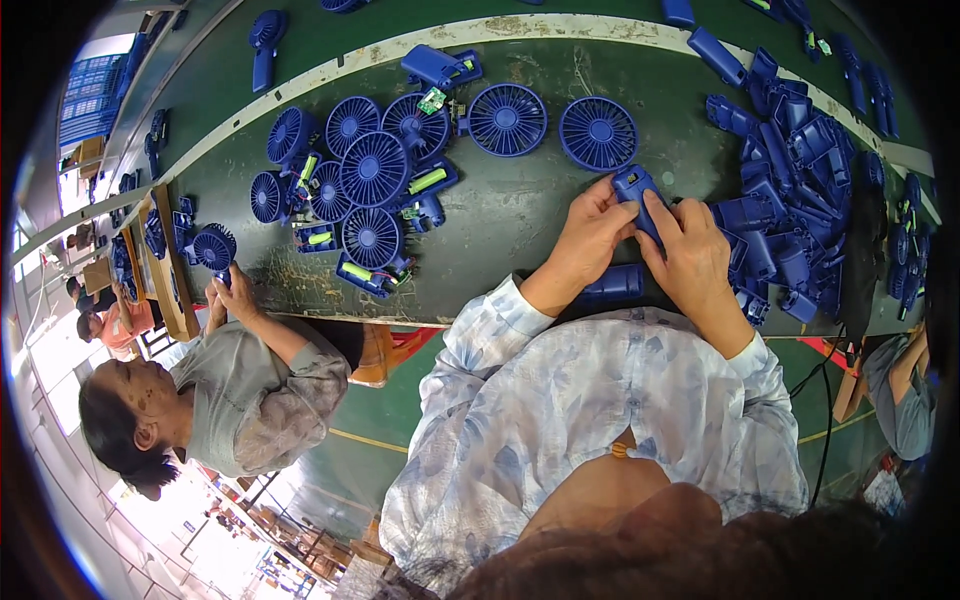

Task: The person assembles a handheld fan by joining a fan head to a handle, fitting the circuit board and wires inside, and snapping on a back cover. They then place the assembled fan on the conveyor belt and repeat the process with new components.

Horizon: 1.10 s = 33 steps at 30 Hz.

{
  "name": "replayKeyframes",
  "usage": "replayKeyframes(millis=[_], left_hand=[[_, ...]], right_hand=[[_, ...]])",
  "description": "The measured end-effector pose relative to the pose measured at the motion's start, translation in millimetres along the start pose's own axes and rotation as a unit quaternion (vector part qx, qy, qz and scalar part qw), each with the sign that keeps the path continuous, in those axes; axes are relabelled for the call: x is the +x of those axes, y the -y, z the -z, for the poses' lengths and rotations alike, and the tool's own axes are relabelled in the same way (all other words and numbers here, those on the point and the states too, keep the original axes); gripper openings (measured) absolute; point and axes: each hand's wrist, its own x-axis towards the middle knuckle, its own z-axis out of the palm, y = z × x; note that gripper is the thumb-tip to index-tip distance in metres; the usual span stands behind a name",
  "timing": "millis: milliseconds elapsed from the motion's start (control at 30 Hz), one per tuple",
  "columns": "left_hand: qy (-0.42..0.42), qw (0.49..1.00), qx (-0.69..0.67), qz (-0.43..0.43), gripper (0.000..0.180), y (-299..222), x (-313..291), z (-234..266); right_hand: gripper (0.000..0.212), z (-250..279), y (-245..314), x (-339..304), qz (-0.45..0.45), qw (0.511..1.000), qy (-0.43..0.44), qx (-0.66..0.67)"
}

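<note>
Both of my hands are closed around the blue handle of a small handheld fan [632, 184]. Its round grille head [598, 133] points away from me, above the dark green table. My left hand [592, 222] grips the handle from the left, thumb on its upper face. From the right, my right hand [686, 240] presses fingers and thumb along the handle's side. A blue handle shell [613, 283] lies on the table just below my hands. Another fan head [507, 119] lies to the left of the one I hold.
Several opened fans with green batteries [428, 180] crowd the table to the left. A heap of blue handle shells [790, 180] fills the right side. A pale rail [560, 28] crosses the far side. At the left, a co-worker [240, 390] holds another blue fan [214, 246].
</note>
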Motion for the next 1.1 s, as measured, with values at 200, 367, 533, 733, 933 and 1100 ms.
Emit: replayKeyframes(millis=[200,367,533,733,933,1100], left_hand=[[-0.036,0.998,0.053,-0.024,0.021,12,3,1],[-0.033,0.996,0.068,-0.041,0.021,10,2,1],[-0.015,0.997,0.068,-0.040,0.022,5,3,0],[0.064,0.995,0.062,-0.039,0.026,-8,-11,2],[0.136,0.985,0.099,-0.042,0.022,-1,-12,29],[0.073,0.992,0.095,-0.033,0.032,-10,-12,5]], right_hand=[[0.049,-3,-2,-2,0.017,1.000,-0.008,-0.006],[0.052,-8,-2,-4,0.020,1.000,-0.008,0.008],[0.052,1,-3,0,0.011,1.000,-0.001,-0.003],[0.042,29,-47,39,-0.068,0.936,0.214,0.271],[0.035,24,-41,41,0.040,0.908,0.235,0.343],[0.034,18,-40,34,0.009,0.913,0.180,0.366]])
